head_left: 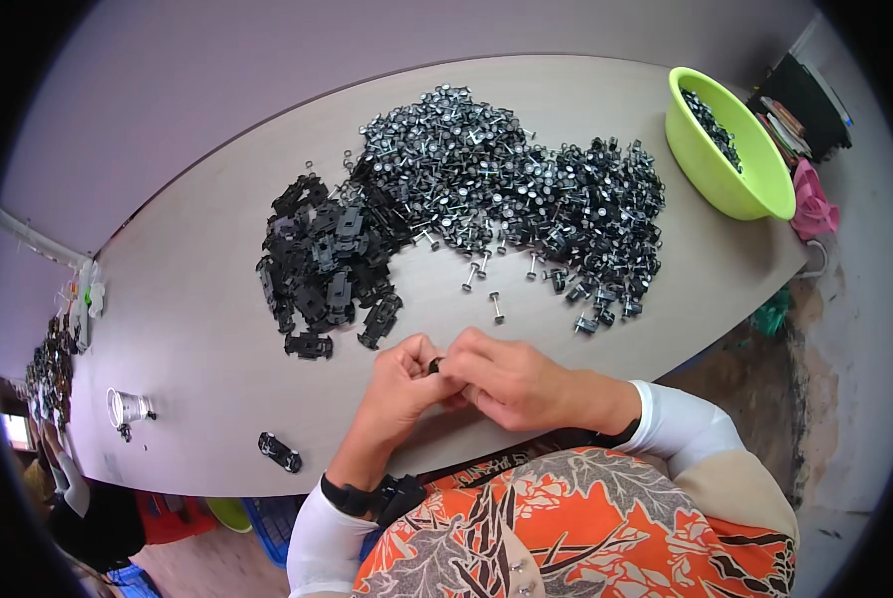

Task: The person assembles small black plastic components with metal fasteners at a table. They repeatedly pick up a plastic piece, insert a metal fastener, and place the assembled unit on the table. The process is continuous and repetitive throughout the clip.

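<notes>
Both hands met at the near edge of the pale surface (197,329), just in front of the person's orange patterned shirt (586,528). The left hand (398,384) and the right hand (501,379) pressed together around a small black part (434,366), of which only a dark sliver showed between the fingertips; each grip was narrow, pinched on that piece, and what kind of part it was could not be told. Just beyond the hands lay a heap of black toy-car chassis pieces (327,259), and touching it on the right spread a far larger heap of wheel-and-axle sets (526,179), black wheels on bright metal pins. A few loose axles (486,284) lay scattered between that heap and the hands. One single chassis (280,451) sat apart near the front edge on the left, close to the left forearm, and farther left stood a clear plastic cup (127,407) on its side. At the far right end of the surface rested a lime-green bowl (715,149) with small dark parts inside.
</notes>
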{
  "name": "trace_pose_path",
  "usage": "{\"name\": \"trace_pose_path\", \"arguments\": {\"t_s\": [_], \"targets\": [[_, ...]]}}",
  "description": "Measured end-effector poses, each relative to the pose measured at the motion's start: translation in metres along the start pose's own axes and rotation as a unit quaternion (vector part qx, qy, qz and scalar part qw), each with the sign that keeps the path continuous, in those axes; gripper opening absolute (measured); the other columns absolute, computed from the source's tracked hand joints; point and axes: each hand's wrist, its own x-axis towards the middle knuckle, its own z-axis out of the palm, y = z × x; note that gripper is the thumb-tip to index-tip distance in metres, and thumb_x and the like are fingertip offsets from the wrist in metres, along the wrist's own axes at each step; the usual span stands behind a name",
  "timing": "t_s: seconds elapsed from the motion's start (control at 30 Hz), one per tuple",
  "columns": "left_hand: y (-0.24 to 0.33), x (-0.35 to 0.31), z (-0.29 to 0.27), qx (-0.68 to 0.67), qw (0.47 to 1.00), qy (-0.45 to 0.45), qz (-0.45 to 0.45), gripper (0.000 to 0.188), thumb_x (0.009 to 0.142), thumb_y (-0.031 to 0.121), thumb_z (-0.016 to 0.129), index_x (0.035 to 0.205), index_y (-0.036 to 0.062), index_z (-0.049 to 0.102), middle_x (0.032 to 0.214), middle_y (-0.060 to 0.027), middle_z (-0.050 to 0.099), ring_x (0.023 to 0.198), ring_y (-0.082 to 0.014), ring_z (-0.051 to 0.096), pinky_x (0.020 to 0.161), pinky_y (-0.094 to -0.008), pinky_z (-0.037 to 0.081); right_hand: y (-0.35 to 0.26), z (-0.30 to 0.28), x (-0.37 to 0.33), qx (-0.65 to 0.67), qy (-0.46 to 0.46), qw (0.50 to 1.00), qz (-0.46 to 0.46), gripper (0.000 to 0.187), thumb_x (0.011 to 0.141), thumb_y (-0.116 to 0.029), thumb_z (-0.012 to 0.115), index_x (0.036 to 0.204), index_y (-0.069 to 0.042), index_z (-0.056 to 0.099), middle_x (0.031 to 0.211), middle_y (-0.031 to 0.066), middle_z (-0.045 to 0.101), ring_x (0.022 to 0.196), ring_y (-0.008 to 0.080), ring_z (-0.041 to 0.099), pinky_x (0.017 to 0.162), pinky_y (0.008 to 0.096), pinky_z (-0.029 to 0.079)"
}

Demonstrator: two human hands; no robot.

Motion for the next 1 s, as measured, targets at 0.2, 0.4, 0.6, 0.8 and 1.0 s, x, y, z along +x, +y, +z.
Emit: {"name": "trace_pose_path", "arguments": {"t_s": [0.2, 0.4, 0.6, 0.8, 1.0], "targets": [[0.010, -0.050, -0.018, 0.083, 0.980, 0.168, 0.062, 0.021, 0.073, -0.004, 0.066, 0.074, 0.0052, 0.047, 0.070, -0.0033, 0.058, 0.054, -0.0067, 0.053, 0.047, -0.0211, 0.043, 0.022, -0.045, -0.007, -0.101, -0.009, 0.993, 0.061, 0.022, 0.077, 0.002, 0.061, 0.098, -0.002, 0.058, 0.106, 0.0134, 0.058, 0.078, 0.0298, 0.063, 0.065, 0.0349, 0.052], [0.015, -0.115, -0.073, 0.357, 0.893, 0.276, 0.000, 0.022, 0.069, 0.004, 0.073, 0.077, 0.0016, 0.052, 0.069, -0.0057, 0.059, 0.052, -0.0102, 0.049, 0.049, -0.0279, 0.040, 0.034, -0.038, -0.006, -0.172, 0.015, 0.981, 0.089, 0.018, 0.075, 0.001, 0.061, 0.092, -0.001, 0.056, 0.100, 0.0125, 0.054, 0.086, 0.0313, 0.059, 0.069, 0.0410, 0.050], [0.044, -0.106, -0.042, 0.608, 0.686, 0.372, 0.147, 0.029, 0.070, 0.013, 0.077, 0.089, -0.0009, 0.062, 0.080, -0.0116, 0.061, 0.060, -0.0232, 0.053, 0.059, -0.0340, 0.043, 0.038, -0.032, 0.000, -0.195, -0.026, 0.977, 0.084, 0.013, 0.075, -0.004, 0.064, 0.084, -0.001, 0.055, 0.094, 0.0118, 0.050, 0.086, 0.0300, 0.058, 0.070, 0.0395, 0.050], [0.029, -0.011, -0.012, 0.686, 0.646, 0.267, 0.199, 0.020, 0.078, 0.006, 0.067, 0.097, 0.0011, 0.062, 0.091, -0.0143, 0.063, 0.080, -0.0312, 0.060, 0.070, -0.0413, 0.048, 0.040, -0.033, 0.000, -0.200, -0.037, 0.976, 0.081, 0.015, 0.074, -0.001, 0.064, 0.086, -0.002, 0.056, 0.094, 0.0104, 0.051, 0.083, 0.0303, 0.058, 0.069, 0.0401, 0.050], [0.016, 0.017, -0.010, 0.703, 0.653, 0.237, 0.152, 0.027, 0.074, 0.003, 0.067, 0.101, 0.0021, 0.061, 0.087, -0.0135, 0.060, 0.090, -0.0331, 0.058, 0.078, -0.0419, 0.047, 0.041, -0.035, -0.001, -0.173, -0.037, 0.982, 0.071, 0.019, 0.073, 0.000, 0.063, 0.090, -0.002, 0.056, 0.093, 0.0108, 0.050, 0.080, 0.0316, 0.058, 0.068, 0.0409, 0.049]]}}
